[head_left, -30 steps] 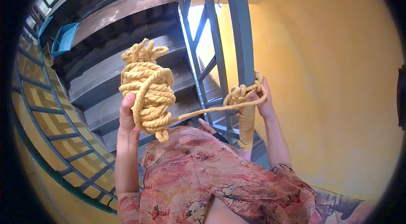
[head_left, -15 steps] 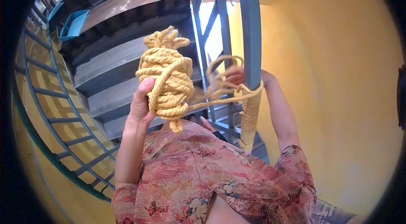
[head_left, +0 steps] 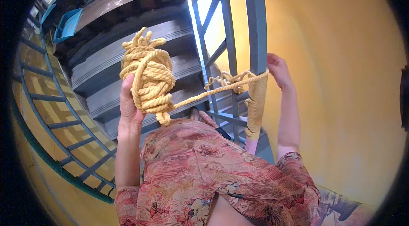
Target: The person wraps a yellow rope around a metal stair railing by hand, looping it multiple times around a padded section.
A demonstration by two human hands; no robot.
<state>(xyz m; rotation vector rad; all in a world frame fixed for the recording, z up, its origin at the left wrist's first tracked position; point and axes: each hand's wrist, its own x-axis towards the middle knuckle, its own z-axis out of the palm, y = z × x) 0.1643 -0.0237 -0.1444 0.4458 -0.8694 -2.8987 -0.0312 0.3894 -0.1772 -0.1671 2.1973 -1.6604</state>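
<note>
At the lower edge, wears a loose red-and-pink floral-print blouse (head_left: 187, 170). Just beyond, left of centre, grips a coiled bundle of thick twisted yellow rope (head_left: 155, 83) in the left hand (head_left: 133, 102), thumb pressed against the near coils, fingers hidden behind. At the bundle's top, a tuft of looped rope; at its lower end, a short stub. From its lower right, one single strand (head_left: 213, 92), stretched clear across to a blue-grey metal post (head_left: 255, 21) and bent round it at the upper edge of a tan wrapping (head_left: 256, 104). Left of the post, near the strand, loose loops (head_left: 222, 79) of the same rope. Right of the post, lifts the right hand (head_left: 279, 70) close beside it, fingers curled; cannot tell whether gripping or touching anything. Farther off, behind the bundle, grey stairs (head_left: 96, 68), with a curved blue-green railing (head_left: 64, 124) to the left. On an upper step, a blue dustpan (head_left: 68, 25). Along the right, a yellow wall (head_left: 336, 76).
</note>
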